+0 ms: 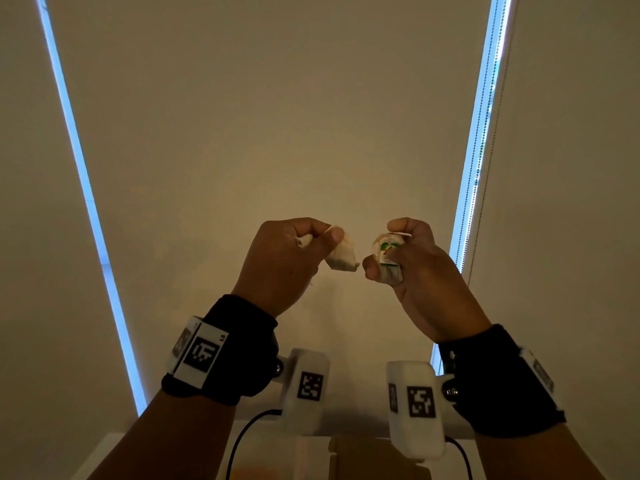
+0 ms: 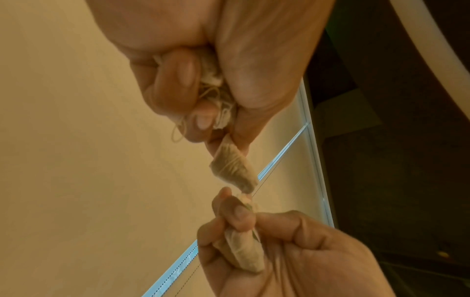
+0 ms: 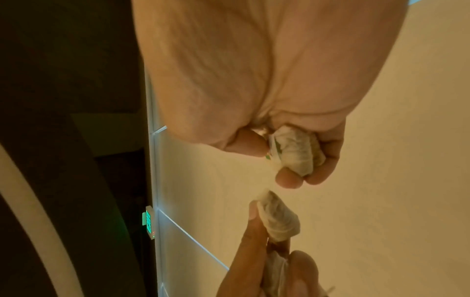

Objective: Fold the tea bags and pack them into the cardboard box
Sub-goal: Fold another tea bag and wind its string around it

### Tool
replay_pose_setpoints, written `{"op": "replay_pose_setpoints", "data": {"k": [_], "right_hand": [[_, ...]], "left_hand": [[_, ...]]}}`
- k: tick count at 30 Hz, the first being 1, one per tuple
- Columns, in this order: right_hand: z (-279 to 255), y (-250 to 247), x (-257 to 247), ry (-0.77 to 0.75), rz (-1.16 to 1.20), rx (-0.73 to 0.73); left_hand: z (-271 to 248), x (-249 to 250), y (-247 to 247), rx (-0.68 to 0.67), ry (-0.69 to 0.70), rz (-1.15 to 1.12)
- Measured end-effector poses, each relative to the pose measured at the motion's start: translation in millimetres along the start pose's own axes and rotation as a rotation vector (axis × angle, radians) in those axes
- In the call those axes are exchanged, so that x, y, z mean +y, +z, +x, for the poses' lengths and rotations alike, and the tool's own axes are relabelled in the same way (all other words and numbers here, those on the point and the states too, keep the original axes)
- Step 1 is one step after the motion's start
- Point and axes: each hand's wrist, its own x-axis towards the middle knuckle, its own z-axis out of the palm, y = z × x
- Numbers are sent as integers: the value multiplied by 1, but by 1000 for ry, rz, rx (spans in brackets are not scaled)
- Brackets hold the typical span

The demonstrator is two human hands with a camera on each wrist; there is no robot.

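Observation:
Both hands are raised in front of a beige blind. My left hand (image 1: pixel 322 232) pinches a pale tea bag (image 1: pixel 343 258) between thumb and fingers, and the bag hangs out to the right. In the left wrist view this tea bag (image 2: pixel 234 166) sticks out below the thumb, with its bunched string (image 2: pixel 218 100) in the curled fingers. My right hand (image 1: pixel 384 247) grips a second, folded tea bag (image 1: pixel 391 275) with a green-printed tag (image 1: pixel 386 245) against it. The right wrist view shows that folded tea bag (image 3: pixel 295 152) wrapped in the fingers. A small gap separates the two bags. A corner of the brown cardboard box (image 1: pixel 349 452) shows at the bottom edge.
The beige roller blind (image 1: pixel 277 133) fills the background, with bright window strips at left (image 1: pixel 79 174) and right (image 1: pixel 478 150). A white table edge (image 1: pixel 104 452) and black cables (image 1: pixel 242 441) lie below the wrists. Most of the tabletop is out of view.

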Motion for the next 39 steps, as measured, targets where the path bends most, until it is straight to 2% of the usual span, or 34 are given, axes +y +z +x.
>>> {"op": "replay_pose_setpoints", "data": {"k": [2, 6, 10, 19, 24, 31, 35, 39], "right_hand": [[-3, -1, 0, 6, 14, -31], [-8, -5, -4, 57, 191, -149], [-12, -7, -6, 75, 210, -170], [-20, -4, -3, 62, 155, -116], [-21, -6, 3, 80, 204, -93], [-23, 3, 5, 113, 336, -51], [-24, 5, 4, 143, 386, -27], [-24, 5, 6, 144, 352, 8]], "left_hand": [[-2, 0, 1, -1, 22, 23], [-2, -5, 4, 54, 66, 101], [-3, -8, 8, 82, 94, 189], [-9, -13, 20, 90, 167, 168], [-9, -17, 21, 149, 233, 194], [-12, -18, 28, 260, 421, 377], [-14, -24, 32, 269, 467, 492], [-15, -22, 32, 204, 452, 333]]}}
